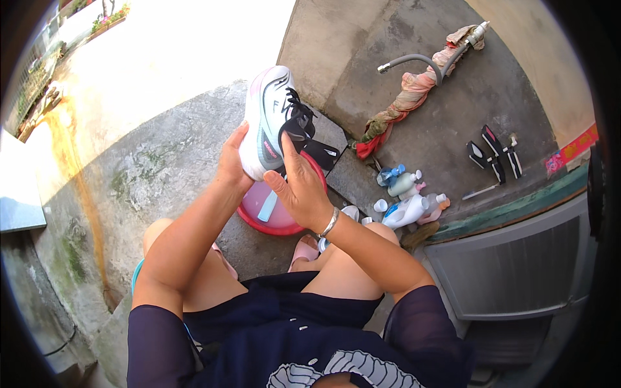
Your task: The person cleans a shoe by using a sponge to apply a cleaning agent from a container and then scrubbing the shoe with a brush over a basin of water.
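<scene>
A white sneaker (pixel 267 116) with black laces and pink and teal accents is held up over a red plastic basin (pixel 316 170). My left hand (pixel 235 160) grips its heel and sole from the left side. Against the shoe's collar and black tongue rests my right hand (pixel 303 189), fingers extended and thumb apart; whether it grips anything is not clear. Inside the basin, a light blue brush handle (pixel 268 207) stands in cloudy liquid. The black insole or tongue flap (pixel 321 153) hangs at the shoe's right; which one it is I cannot tell.
Several bottles, including a white detergent bottle (pixel 405 212), lie right of the basin. A twisted cloth (pixel 412 94) wraps a pipe with a grey hose (pixel 412 58). Black-and-white brushes or tools (pixel 494 155) lie farther right, near a grey metal-framed panel (pixel 509 271).
</scene>
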A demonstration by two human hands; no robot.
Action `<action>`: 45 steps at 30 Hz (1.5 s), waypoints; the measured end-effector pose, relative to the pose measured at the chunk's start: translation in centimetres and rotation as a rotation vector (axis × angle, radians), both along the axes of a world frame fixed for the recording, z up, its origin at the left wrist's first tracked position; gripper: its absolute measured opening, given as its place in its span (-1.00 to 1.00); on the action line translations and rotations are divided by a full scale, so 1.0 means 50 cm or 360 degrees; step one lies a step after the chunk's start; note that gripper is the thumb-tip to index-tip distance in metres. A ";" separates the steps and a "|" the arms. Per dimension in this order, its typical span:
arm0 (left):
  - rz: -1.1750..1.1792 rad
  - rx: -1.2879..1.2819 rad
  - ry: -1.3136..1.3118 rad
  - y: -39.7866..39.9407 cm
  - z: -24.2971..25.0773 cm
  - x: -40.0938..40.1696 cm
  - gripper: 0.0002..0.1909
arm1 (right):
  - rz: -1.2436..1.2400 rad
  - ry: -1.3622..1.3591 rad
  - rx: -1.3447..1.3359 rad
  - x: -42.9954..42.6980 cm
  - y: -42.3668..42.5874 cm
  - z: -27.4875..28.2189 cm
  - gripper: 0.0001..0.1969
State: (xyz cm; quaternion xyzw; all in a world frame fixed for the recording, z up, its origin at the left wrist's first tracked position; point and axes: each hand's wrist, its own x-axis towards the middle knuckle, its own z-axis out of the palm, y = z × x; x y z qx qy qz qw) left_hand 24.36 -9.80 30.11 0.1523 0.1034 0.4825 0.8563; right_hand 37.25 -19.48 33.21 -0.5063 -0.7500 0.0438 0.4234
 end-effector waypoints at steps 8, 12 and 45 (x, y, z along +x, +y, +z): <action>-0.0001 -0.0015 0.0182 0.008 0.005 -0.013 -0.51 | -0.0163 0.0054 -0.0119 0.110 0.014 0.055 -0.35; -0.0081 -0.0048 0.0305 -0.007 -0.022 0.000 -0.53 | -0.0191 -0.0317 -0.0105 0.095 0.091 0.044 -0.24; -0.0297 -0.0251 -0.0045 0.010 -0.028 0.034 -0.52 | 0.0173 -0.0074 -0.0288 0.002 0.130 0.006 -0.77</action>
